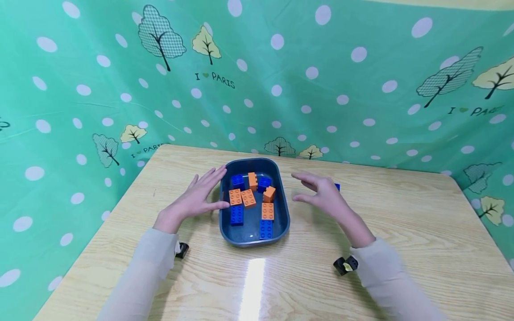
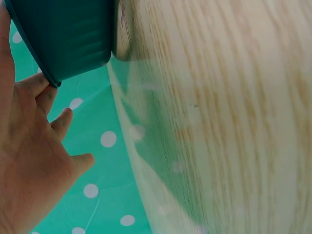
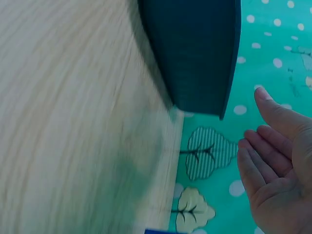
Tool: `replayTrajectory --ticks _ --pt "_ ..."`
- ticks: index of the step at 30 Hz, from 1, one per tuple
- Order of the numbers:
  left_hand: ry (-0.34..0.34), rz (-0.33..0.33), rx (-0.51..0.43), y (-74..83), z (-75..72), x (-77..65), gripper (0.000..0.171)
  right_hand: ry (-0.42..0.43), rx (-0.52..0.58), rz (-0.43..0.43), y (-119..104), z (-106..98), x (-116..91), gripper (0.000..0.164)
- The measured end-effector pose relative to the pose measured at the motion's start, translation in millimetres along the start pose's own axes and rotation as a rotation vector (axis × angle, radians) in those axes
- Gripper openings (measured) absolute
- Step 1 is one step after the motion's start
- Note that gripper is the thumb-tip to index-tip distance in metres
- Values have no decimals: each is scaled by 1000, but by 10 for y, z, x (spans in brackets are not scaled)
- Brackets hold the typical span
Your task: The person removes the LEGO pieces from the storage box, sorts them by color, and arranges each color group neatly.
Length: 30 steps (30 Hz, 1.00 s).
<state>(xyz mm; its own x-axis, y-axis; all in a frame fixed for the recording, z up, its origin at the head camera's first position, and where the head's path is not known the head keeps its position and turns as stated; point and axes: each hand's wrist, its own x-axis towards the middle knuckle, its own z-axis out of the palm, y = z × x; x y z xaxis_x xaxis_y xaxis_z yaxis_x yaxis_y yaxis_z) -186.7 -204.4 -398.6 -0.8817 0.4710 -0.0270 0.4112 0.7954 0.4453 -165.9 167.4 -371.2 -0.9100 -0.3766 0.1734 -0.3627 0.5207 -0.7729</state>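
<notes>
A dark blue plastic bin [image 1: 250,232] stands on the table with several orange toy bricks [image 1: 267,211] and blue toy bricks [image 1: 237,216] inside. My left hand [image 1: 196,196] touches the bin's left rim, its fingers extended and spread; the left wrist view shows fingertips at the edge of the bin [image 2: 73,39]. On the other side my right hand [image 1: 323,191] hovers apart from the bin, fingers and thumb parted, with nothing between them. In the right wrist view that hand [image 3: 278,161] is beside the bin wall [image 3: 195,58], not touching it.
Partly hidden behind my right hand lies another blue brick [image 1: 337,187] on the wooden table [image 1: 401,214]. A green dotted cloth [image 1: 257,80] hangs along the table's back and left edges. Small black cameras [image 1: 346,265] sit at both wrists.
</notes>
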Motion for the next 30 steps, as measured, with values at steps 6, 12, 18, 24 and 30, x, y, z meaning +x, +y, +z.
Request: replayTrajectory --ticks 6,12,18,24,30 --pt "-2 -1 0 2 -1 6 103 -26 22 -12 -113 170 23 62" --pt "-4 -3 3 8 -9 8 103 -74 53 -4 -237 347 57 59" --pt "-5 -6 -9 21 -19 12 102 -134 56 8 -383 521 99 59" --pt "-10 -10 -9 28 -20 15 101 -182 50 7 -455 677 134 60" --pt "-14 -4 -15 7 -22 12 101 -257 50 -6 -511 778 175 53"
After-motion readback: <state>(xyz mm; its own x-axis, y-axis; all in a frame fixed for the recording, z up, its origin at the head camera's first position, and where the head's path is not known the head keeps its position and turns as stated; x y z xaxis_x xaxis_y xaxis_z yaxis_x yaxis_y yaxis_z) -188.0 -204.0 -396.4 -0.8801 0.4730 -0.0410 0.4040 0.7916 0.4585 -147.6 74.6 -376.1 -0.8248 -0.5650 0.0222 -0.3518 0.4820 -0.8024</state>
